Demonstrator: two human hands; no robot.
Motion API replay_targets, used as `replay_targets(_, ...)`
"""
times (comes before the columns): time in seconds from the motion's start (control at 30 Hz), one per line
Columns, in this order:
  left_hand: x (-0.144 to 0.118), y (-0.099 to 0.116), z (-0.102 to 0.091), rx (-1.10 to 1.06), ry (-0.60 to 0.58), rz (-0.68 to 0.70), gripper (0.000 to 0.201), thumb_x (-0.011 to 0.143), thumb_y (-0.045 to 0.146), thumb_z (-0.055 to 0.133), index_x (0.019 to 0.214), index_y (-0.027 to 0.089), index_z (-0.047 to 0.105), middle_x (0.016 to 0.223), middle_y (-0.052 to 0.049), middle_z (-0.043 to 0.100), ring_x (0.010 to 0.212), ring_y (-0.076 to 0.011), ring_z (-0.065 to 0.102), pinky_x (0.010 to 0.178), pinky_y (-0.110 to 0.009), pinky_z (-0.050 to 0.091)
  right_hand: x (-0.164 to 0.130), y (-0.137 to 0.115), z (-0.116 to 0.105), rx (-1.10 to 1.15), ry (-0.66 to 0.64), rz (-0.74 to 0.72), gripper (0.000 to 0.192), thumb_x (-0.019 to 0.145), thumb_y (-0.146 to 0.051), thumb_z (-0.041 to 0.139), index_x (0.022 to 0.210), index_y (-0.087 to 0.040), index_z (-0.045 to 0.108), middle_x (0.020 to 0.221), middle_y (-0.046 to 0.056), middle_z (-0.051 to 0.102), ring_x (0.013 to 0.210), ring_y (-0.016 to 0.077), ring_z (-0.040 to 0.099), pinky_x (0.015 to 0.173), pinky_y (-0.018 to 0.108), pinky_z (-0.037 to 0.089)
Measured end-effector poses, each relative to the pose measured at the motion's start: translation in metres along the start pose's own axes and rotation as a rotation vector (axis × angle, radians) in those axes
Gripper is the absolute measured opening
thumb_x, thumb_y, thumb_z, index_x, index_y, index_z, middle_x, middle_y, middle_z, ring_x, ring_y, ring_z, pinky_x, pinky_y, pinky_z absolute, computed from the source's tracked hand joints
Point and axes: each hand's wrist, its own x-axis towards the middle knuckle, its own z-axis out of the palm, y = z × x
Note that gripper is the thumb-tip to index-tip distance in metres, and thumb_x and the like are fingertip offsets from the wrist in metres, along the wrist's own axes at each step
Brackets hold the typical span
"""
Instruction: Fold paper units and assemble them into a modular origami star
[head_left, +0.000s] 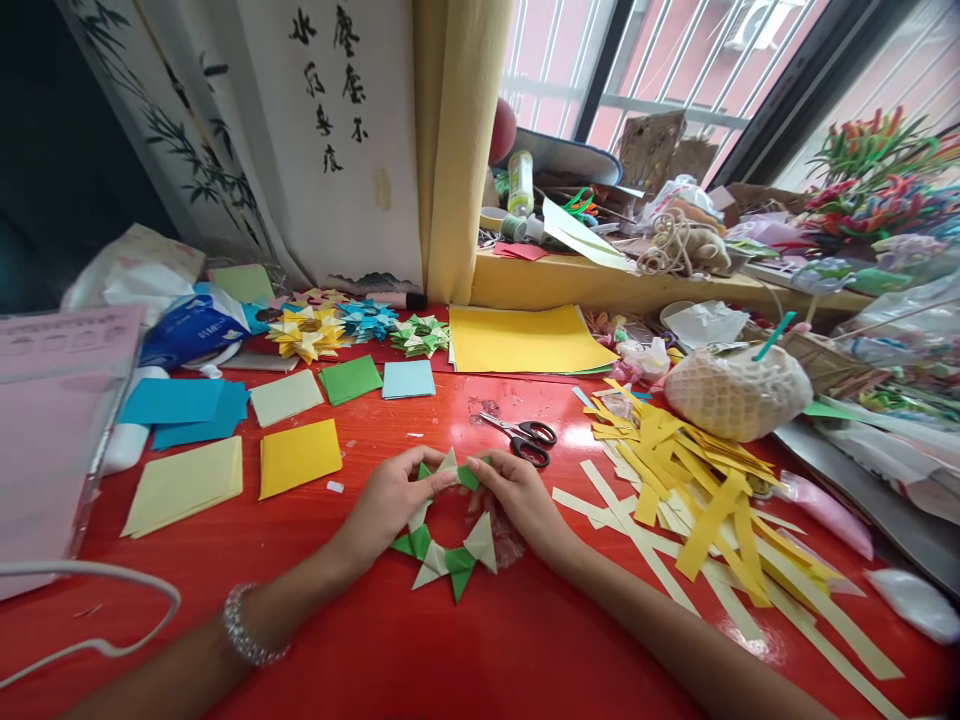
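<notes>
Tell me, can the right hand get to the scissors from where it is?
Probably yes. The scissors lie on the red table just beyond the right hand, with nothing between. But that hand is pinching the paper ring with the left hand.

Green and cream paper ring (pixel 448 545) between the hands, glossy red table (pixel 420 640) beneath, black-handled scissors (pixel 525 437) just beyond, yellow and cream strips (pixel 690 480) to the right, yellow, blue, green squares (pixel 300 457) to the left, silver bracelet (pixel 244 628) on left wrist

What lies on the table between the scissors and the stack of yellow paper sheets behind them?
In the head view, only bare red table with a scuffed patch lies between the scissors and the yellow sheets.
</notes>
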Motion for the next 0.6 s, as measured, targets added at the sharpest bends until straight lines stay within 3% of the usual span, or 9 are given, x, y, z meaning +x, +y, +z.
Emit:
replay_targets(0.17, 0.004, 0.001, -0.007, -0.279, 0.148, -0.030, 0.025, 0.068, 0.036, 0.065, 0.083, 0.015, 0.061, 0.075, -0.003, 0.065, 0.070, -0.0139, 0.059, 0.066, -0.023, 0.045, 0.007, -0.004, -0.008, 0.077, 0.025, -0.043, 0.032, 0.083, -0.046, 0.042, 0.098, -0.019, 0.052, 0.089, 0.005, 0.058, 0.075, 0.0149, 0.057, 0.056, 0.024, 0.045)
replay_targets(0.33, 0.009, 0.002, -0.013, -0.530, 0.306, -0.031, 0.025, 0.066, 0.029, 0.069, 0.085, 0.014, 0.060, 0.083, -0.004, 0.066, 0.076, -0.0131, 0.060, 0.066, -0.022, 0.047, 0.005, -0.011, -0.012, -0.141, 0.036, -0.071, 0.031, 0.076, -0.043, 0.054, 0.097, -0.020, 0.055, 0.102, 0.004, 0.056, 0.090, 0.0159, 0.052, 0.071, 0.025, 0.043)
replay_targets(0.43, 0.012, 0.001, -0.015, -0.610, 0.361, -0.011, 0.024, 0.064, 0.025, 0.071, 0.082, 0.014, 0.061, 0.084, -0.004, 0.065, 0.080, -0.0136, 0.060, 0.068, -0.022, 0.048, 0.002, -0.012, -0.011, -0.186, -0.021, -0.040, 0.030, 0.076, -0.043, 0.055, 0.095, -0.019, 0.055, 0.095, 0.003, 0.057, 0.084, 0.0154, 0.053, 0.068, 0.025, 0.042)
replay_targets(0.53, 0.013, 0.000, -0.017, -0.613, 0.359, -0.007, 0.022, 0.065, 0.025, 0.070, 0.081, 0.014, 0.060, 0.084, -0.004, 0.065, 0.082, -0.0137, 0.059, 0.070, -0.023, 0.048, 0.002, -0.009, -0.010, -0.260, -0.127, -0.028, 0.026, 0.076, -0.042, 0.054, 0.078, -0.016, 0.056, 0.072, 0.001, 0.054, 0.066, 0.0124, 0.050, 0.057, 0.023, 0.037)
replay_targets(0.6, 0.012, 0.001, -0.016, -0.573, 0.322, -0.012, 0.022, 0.066, 0.027, 0.069, 0.083, 0.015, 0.060, 0.084, -0.004, 0.066, 0.081, -0.0143, 0.060, 0.071, -0.024, 0.047, 0.003, -0.006, -0.010, -0.271, -0.097, -0.044, 0.028, 0.078, -0.041, 0.051, 0.068, -0.016, 0.050, 0.062, -0.002, 0.048, 0.056, 0.0098, 0.044, 0.050, 0.022, 0.032)
